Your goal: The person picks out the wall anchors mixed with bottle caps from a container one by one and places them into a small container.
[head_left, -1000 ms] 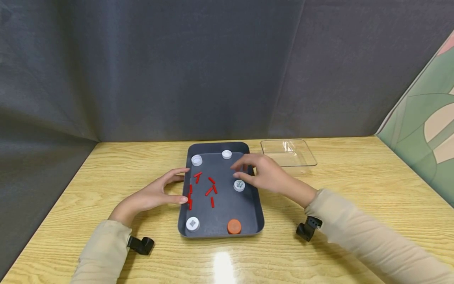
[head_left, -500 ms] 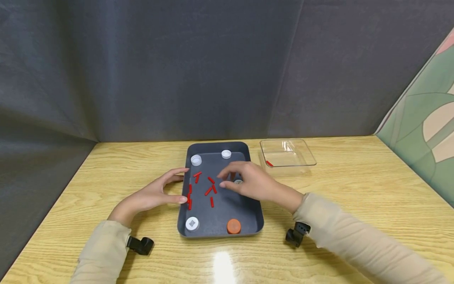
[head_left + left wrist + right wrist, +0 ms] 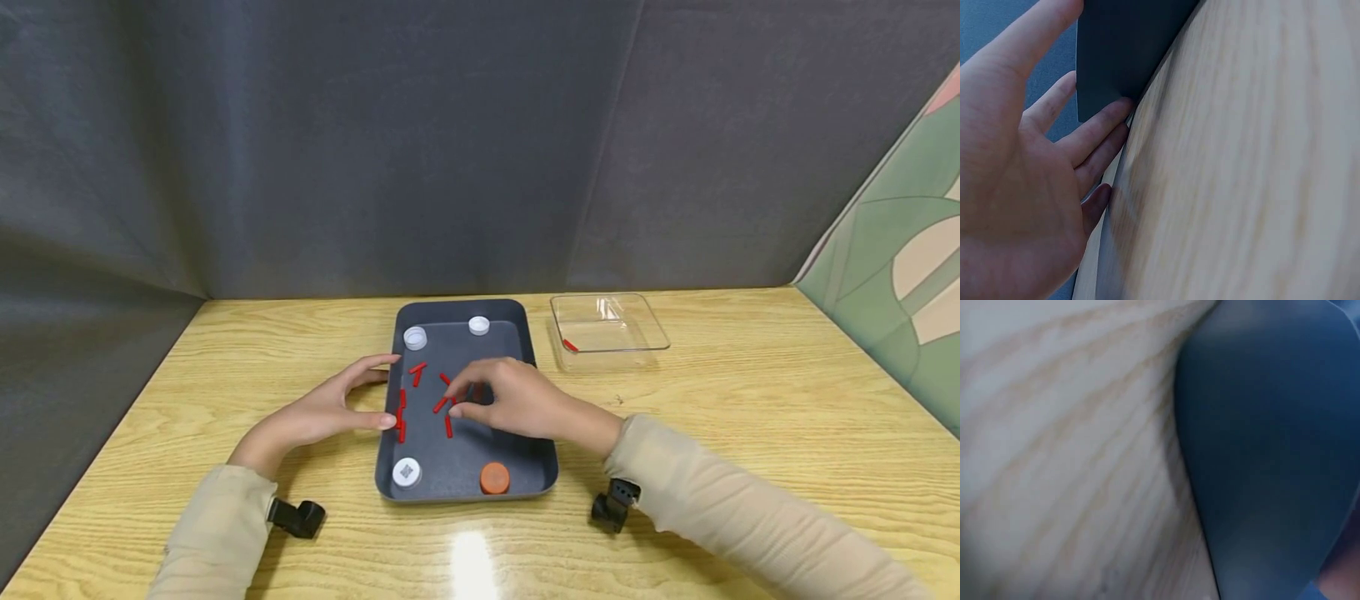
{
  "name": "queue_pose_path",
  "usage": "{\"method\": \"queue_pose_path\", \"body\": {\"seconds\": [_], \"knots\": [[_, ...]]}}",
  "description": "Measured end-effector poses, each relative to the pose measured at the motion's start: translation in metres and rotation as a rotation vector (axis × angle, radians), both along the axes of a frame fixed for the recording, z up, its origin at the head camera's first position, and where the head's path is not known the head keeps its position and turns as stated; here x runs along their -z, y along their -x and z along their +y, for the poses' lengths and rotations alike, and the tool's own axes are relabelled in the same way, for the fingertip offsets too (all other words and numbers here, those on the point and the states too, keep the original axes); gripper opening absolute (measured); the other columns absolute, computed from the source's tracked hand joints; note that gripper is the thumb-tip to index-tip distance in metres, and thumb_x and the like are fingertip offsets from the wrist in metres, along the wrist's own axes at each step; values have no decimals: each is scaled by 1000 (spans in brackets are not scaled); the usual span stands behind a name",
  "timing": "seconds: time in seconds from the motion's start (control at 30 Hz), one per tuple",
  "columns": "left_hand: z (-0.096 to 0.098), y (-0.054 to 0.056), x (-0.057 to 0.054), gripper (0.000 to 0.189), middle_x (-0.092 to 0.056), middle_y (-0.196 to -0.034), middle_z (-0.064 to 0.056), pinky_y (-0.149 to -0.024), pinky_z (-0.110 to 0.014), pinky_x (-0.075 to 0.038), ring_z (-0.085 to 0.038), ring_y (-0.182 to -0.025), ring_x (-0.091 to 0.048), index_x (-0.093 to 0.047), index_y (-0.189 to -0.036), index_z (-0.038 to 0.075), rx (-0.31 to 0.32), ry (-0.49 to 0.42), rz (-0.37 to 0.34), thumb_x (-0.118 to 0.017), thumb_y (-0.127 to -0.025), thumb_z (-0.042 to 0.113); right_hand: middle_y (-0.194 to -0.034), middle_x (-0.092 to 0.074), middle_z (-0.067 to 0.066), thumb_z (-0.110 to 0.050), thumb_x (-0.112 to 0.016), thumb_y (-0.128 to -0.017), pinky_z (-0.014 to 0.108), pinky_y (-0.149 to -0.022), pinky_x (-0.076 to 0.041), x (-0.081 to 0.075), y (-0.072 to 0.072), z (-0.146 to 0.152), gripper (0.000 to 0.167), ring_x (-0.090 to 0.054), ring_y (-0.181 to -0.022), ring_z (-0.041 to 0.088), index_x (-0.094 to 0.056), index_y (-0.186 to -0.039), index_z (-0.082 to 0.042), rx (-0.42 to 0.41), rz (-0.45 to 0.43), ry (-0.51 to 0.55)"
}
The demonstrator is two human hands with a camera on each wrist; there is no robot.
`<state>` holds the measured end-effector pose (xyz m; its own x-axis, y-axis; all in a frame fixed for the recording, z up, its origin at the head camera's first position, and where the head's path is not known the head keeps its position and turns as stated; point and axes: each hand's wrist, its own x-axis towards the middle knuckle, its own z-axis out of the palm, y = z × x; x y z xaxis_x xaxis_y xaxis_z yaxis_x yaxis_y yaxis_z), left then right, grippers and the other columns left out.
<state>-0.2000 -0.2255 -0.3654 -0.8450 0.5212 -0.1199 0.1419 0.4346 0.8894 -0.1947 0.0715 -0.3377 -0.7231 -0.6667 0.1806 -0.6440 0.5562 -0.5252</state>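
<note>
Several short red sticks [image 3: 449, 427] lie scattered on the floor of a dark grey tray [image 3: 457, 454]. My right hand [image 3: 517, 398] hovers over the tray's middle, its thumb and index fingertips apart and right at a red stick [image 3: 440, 404] in the central cluster. Only a fingertip [image 3: 1340, 584] shows at the corner of the right wrist view. At the tray's left side is my left hand [image 3: 318, 414], thumb over the rim and fingers extended. The left wrist view shows its fingers [image 3: 1094, 134] against the tray's outer wall [image 3: 1119, 56].
A clear plastic box [image 3: 648, 348] stands right of the tray, with one red stick [image 3: 570, 344] in it. Near the tray's corners sit white caps [image 3: 415, 337], [image 3: 479, 325], a patterned white cap [image 3: 407, 472] and an orange cap [image 3: 495, 478]. A grey curtain [image 3: 420, 150] hangs behind the wooden table.
My right hand has moved left and toward me, down to the central red sticks, covering the patterned cap at the right. One red stick has appeared in the clear box. My left hand stays put.
</note>
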Motion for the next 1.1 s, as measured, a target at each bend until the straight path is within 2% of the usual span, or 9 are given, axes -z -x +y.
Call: {"method": "queue_pose_path", "body": {"seconds": [0.13,0.43,0.7,1.1], "knots": [[0,0,0,85,-36,-152,-19,-109,-62,-27,-37,-141,-31,-30,-155,22,-2,-3,-5,-79,-86,30,-98,-69,-12,-28,-77,-88,27,-72,-47,4,0,-2,19,-60,-83,11,-76,-106,-20,-9,6,-17],[0,-1,-1,86,-35,-153,-20,-108,-61,-29,-37,-141,-31,-30,-155,21,-5,-6,-5,-80,-86,29,-81,-60,-18,-30,-79,-87,25,-66,-46,10,0,-7,18,-57,-74,7,-76,-102,-21,-50,1,-43],[1,-1,-1,85,-36,-152,-20,-109,-63,-25,-37,-141,-31,-30,-155,22,-5,-7,-4,-79,-86,29,-80,-59,-13,-29,-81,-84,23,-62,-43,11,-1,-10,21,-53,-70,5,-76,-102,-19,-66,35,-58],[0,0,0,86,-35,-152,-20,-108,-62,-28,-37,-141,-30,-29,-155,21,-2,-17,-9,-79,-86,29,-81,-56,-11,-32,-84,-81,23,-60,-42,13,-1,-12,26,-48,-68,4,-76,-102,-20,-53,42,-121]]}}
